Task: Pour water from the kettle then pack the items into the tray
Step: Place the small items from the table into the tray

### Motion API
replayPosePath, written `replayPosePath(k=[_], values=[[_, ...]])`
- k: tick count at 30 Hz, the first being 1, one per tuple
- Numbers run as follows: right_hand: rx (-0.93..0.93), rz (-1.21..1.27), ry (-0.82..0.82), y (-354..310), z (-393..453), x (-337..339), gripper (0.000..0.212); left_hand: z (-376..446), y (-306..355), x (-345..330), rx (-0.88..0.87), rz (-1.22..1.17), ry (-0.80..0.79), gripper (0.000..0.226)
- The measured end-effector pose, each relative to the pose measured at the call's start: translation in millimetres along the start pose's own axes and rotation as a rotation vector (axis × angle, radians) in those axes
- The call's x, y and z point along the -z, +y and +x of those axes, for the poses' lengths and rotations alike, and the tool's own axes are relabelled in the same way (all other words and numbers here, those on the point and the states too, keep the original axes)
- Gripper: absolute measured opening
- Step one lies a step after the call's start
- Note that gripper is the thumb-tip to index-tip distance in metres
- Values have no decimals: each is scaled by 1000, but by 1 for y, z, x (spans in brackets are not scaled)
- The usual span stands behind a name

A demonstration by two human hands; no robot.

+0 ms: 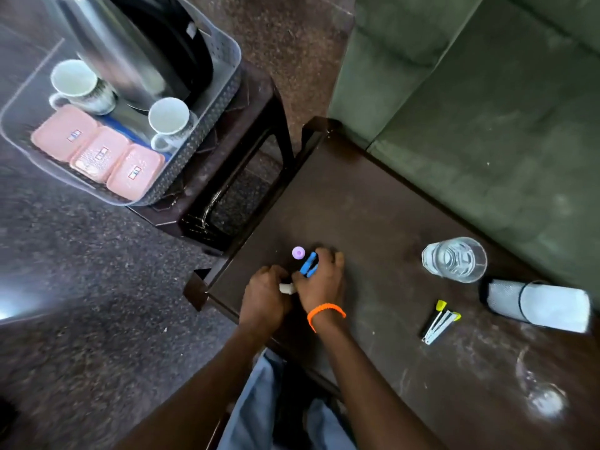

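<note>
From the head camera, both hands meet near the left edge of a dark brown counter [373,196]. The left hand [264,295] is curled into a fist, with a small white piece [287,288] showing at its knuckles, seemingly pinched in the fingers (what the piece is cannot be told). The right hand [321,280], an orange band [325,312] on its wrist, is closed around a blue clip-like tool [308,264] whose tip sticks out past the fingers. Just beyond that tip a small lilac cap [298,253] lies on the counter.

To the right, well apart from the hands, a clear glass of water [454,259] stands upright. Near it a grey-and-white cylindrical pouch [539,305] lies on its side, and between pouch and hands lies a pair of thin white sticks with yellow-green ends [440,321].

At upper left, a translucent grey tray [207,125] sits on a separate dark stool [246,164]. Inside it stand the steel kettle [130,50] with its black handle, two white cups [82,86], one on either side of the kettle's base, and three pink lidded boxes [100,154] in a row along the near wall. A green sofa [487,92] borders the counter's far side.
</note>
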State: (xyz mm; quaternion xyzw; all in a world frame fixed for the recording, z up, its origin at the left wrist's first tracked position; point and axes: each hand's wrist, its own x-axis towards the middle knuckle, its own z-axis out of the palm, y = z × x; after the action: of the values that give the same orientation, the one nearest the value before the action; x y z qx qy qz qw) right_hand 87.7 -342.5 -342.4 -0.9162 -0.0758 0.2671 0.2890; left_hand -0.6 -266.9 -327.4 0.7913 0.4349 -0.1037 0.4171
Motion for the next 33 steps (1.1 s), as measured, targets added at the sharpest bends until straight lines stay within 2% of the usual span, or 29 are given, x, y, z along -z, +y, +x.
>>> replayPosePath(k=[2, 4, 8, 11, 14, 17, 21, 25, 28, 31, 33], values=[[-35, 2, 37, -1, -1, 9, 53, -4, 3, 10, 37, -43, 30, 25], [-50, 36, 100, -5, -4, 23, 52, -7, 6, 27, 12, -88, 58, 28], [142, 85, 253, -63, -19, 45, 50, -6, 8, 108, -74, -209, 181, 35], [360, 145, 207, -143, -29, 42, 53, 5, 5, 194, -142, -174, 340, 34], [546, 57, 127, -220, -27, 15, 57, 32, -9, 275, -168, -12, 514, 28], [640, -101, 48, -276, -21, -21, 59, 69, -29, 325, -123, 163, 533, 24], [737, -278, 50, -307, -8, -66, 53, 103, -51, 333, -105, 230, 404, 30], [755, -430, 33, -307, 6, -93, 51, 110, -65, 320, -87, 232, 361, 33], [777, -452, 7, -306, 9, -95, 54, 109, -68, 317, -101, 245, 368, 40], [776, -399, 48, -296, 2, -81, 63, 108, -64, 317, -87, 241, 389, 57], [745, -293, 134, -277, -5, -64, 64, 98, -59, 318, -124, 206, 545, 59]])
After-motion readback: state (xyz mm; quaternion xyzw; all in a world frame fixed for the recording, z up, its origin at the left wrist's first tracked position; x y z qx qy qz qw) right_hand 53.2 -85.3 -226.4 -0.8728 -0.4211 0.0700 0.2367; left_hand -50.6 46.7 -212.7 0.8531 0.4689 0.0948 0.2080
